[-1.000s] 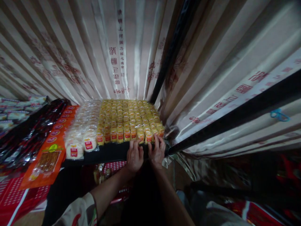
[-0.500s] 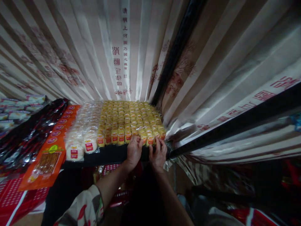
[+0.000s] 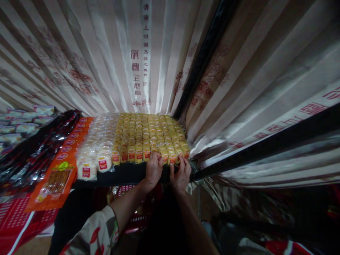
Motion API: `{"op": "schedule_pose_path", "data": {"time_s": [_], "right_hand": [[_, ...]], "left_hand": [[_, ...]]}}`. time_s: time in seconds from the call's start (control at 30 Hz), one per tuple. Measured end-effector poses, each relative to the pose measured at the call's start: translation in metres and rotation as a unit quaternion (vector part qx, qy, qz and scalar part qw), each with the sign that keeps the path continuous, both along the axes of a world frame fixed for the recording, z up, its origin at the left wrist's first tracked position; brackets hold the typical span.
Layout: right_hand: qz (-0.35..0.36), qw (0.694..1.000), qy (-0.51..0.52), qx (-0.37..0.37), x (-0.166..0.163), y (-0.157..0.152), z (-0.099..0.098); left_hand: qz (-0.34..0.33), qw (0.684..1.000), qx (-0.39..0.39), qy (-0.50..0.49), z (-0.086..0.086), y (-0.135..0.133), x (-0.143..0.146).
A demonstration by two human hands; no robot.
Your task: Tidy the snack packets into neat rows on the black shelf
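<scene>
Several rows of small yellow wrapped snack packs [image 3: 148, 134] with red labels fill a dark shelf [image 3: 124, 173]. My left hand [image 3: 153, 169] rests at the front edge of the rows, its fingers curled onto the front packs. Just to its right, my right hand [image 3: 181, 173] has its fingers pressed on the front-right packs. Both hands touch the front row at the shelf's near edge. Whether either hand grips a single pack is unclear.
White wrapped round cakes [image 3: 95, 156] lie left of the yellow packs. Orange packets [image 3: 57, 177] and dark glossy packets [image 3: 32, 152] lie further left. A cream curtain with red print [image 3: 138, 63] hangs behind. Black poles [image 3: 204, 60] cross it. Red crates [image 3: 16, 219] sit below.
Both hands shifted slightly right along the front row of yellow packs. The view tilted a little, moving the shelf rightward in the picture.
</scene>
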State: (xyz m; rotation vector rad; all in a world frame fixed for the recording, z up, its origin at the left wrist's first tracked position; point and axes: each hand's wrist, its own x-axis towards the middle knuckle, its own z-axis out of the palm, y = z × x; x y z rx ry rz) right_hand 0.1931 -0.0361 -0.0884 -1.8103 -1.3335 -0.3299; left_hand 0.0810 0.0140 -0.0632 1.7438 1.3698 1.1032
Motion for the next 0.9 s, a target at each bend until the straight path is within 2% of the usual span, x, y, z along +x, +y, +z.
{"op": "schedule_pose_path", "data": {"time_s": [0.17, 0.43, 0.77, 0.9], "right_hand": [[0.02, 0.999, 0.02, 0.016, 0.001, -0.001, 0.001], [0.005, 1.0, -0.005, 0.012, 0.001, 0.003, 0.001], [0.015, 0.998, 0.034, 0.043, 0.001, 0.0, 0.007], [0.023, 0.997, 0.055, 0.049, 0.001, 0.0, 0.008]], "left_hand": [[-0.017, 1.0, 0.004, -0.001, 0.002, -0.002, 0.0], [-0.025, 0.999, 0.009, 0.021, 0.013, -0.001, -0.002], [-0.032, 0.999, 0.006, -0.017, 0.007, -0.007, -0.014], [-0.036, 0.999, 0.007, -0.021, 0.011, -0.01, -0.018]]}}
